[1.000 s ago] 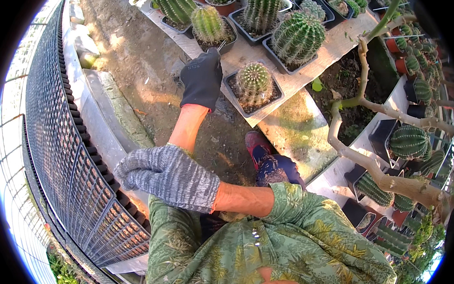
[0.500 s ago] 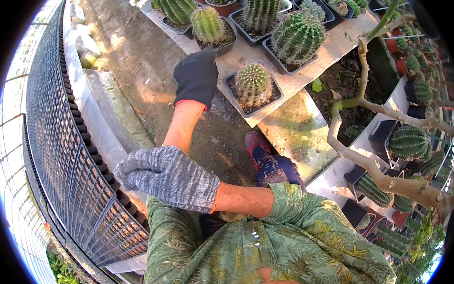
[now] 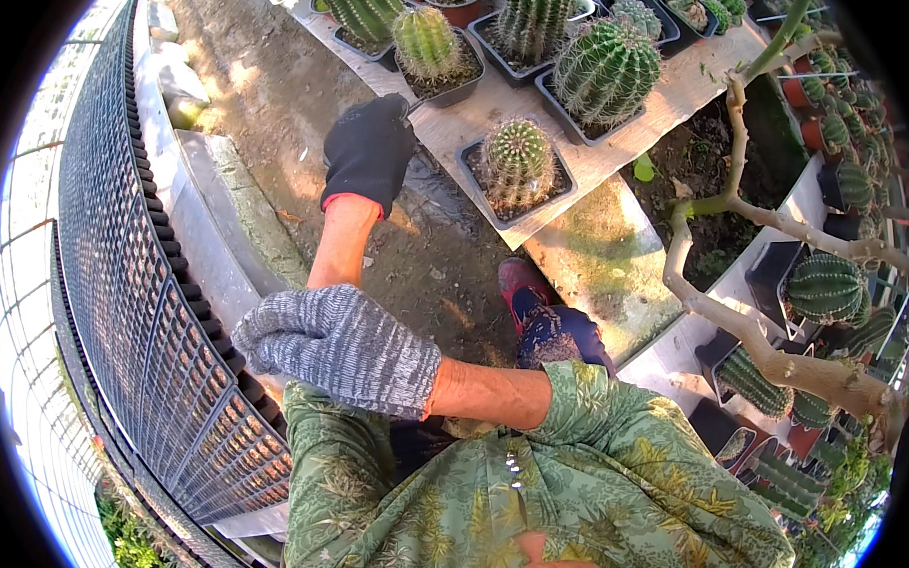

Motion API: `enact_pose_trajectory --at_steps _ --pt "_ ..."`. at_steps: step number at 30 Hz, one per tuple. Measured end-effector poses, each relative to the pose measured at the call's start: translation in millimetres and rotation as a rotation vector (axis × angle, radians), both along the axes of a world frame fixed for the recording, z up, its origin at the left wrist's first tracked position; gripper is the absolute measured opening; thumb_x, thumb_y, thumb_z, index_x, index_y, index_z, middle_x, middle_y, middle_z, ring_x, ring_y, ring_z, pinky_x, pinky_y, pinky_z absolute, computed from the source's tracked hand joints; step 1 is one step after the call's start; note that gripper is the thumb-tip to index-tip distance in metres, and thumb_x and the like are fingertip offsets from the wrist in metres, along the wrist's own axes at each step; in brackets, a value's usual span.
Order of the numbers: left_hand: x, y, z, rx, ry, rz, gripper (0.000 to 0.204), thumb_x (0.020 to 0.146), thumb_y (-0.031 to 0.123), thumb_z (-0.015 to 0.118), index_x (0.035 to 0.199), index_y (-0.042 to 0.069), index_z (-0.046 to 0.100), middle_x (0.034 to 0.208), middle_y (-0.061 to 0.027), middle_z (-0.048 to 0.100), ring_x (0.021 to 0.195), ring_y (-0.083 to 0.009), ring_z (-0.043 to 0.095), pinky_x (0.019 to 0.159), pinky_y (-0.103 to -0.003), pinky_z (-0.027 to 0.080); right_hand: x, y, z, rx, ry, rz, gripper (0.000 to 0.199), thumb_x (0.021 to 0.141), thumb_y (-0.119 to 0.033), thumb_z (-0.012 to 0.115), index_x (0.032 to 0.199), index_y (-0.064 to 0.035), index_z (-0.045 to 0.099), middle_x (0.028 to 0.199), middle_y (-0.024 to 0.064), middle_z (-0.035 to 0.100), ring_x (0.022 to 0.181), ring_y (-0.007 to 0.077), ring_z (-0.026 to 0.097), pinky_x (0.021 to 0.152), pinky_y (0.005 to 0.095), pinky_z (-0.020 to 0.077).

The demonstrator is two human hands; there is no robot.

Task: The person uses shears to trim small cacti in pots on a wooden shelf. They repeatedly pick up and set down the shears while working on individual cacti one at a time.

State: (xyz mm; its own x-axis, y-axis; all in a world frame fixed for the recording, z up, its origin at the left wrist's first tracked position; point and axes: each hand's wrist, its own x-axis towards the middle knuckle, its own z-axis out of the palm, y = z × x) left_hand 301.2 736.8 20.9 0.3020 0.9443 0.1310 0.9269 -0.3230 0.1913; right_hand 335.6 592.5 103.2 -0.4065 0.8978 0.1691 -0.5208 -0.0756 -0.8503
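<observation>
My left hand (image 3: 370,153), in a black glove with a red cuff, is closed beside the board's left edge. Its fingertips come close to a square black pot holding a yellow-green cactus (image 3: 426,43); whether they touch it or grip anything cannot be made out. Across my left forearm lies my right hand (image 3: 342,348), in a grey knitted glove, its fingers curled together toward the left. What these fingers hold, if anything, is hidden. A small round spiny cactus (image 3: 519,156) in a square black pot stands at the board's near corner.
Larger potted cacti (image 3: 607,71) line the pale board (image 3: 650,131). A bare branch (image 3: 733,344) crosses the right side, above more potted cacti (image 3: 823,287). Stacked black plastic mesh trays (image 3: 141,243) stand at left. My shoe (image 3: 522,286) is on the ground below the board.
My left hand has drawn slightly left, away from the potted cacti. My right hand stays nearly where it was. The whole view has shifted a little.
</observation>
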Motion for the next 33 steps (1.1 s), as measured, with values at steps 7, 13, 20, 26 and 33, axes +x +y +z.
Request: enact_pose_trajectory --at_steps 7,13,20,26,33 --pt "0 1 3 -0.140 0.119 0.050 0.026 0.073 0.021 0.055 0.097 0.013 0.063 0.093 -0.0116 0.063 0.090 -0.0290 0.058 0.078 -0.039 0.045 -2 -3 4 -0.154 -0.034 0.098 0.023 0.085 -0.010 0.054 0.107 -0.0019 0.057 0.102 0.0080 0.059 0.097 0.0147 0.056 0.084 0.0258 0.0433" --pt "-14 -10 9 -0.081 -0.010 0.034 0.031 0.073 0.023 0.058 0.102 0.013 0.062 0.099 -0.0112 0.062 0.095 -0.0279 0.057 0.082 -0.038 0.044 -4 -4 5 -0.116 -0.007 0.012 0.019 0.082 -0.012 0.056 0.097 -0.0010 0.061 0.090 0.0098 0.063 0.085 0.0171 0.060 0.077 0.0274 0.0463" --pt "-27 -39 18 -0.300 -0.071 0.042 0.038 0.072 0.026 0.062 0.106 0.011 0.061 0.097 -0.0127 0.062 0.092 -0.0309 0.057 0.080 -0.038 0.045 -7 -13 6 -0.171 0.039 -0.027 0.014 0.079 -0.012 0.054 0.084 -0.0017 0.063 0.081 0.0112 0.063 0.075 0.0213 0.061 0.073 0.0304 0.0471" --pt "-36 -70 31 -0.476 -0.269 0.135 0.038 0.072 0.018 0.063 0.106 0.003 0.059 0.087 -0.0169 0.063 0.080 -0.0284 0.062 0.072 -0.035 0.046 -9 -20 9 -0.183 0.082 -0.049 0.012 0.076 -0.009 0.055 0.082 -0.0029 0.065 0.074 0.0098 0.064 0.067 0.0188 0.061 0.070 0.0292 0.0469" --pt "-34 -90 24 -0.572 -0.459 0.127 0.029 0.076 0.016 0.062 0.101 0.002 0.061 0.079 -0.0145 0.064 0.066 -0.0170 0.061 0.061 -0.029 0.045 -4 -24 10 -0.073 0.028 -0.191 0.013 0.078 -0.013 0.055 0.081 -0.0038 0.063 0.071 0.0093 0.063 0.069 0.0171 0.062 0.066 0.0313 0.0475"
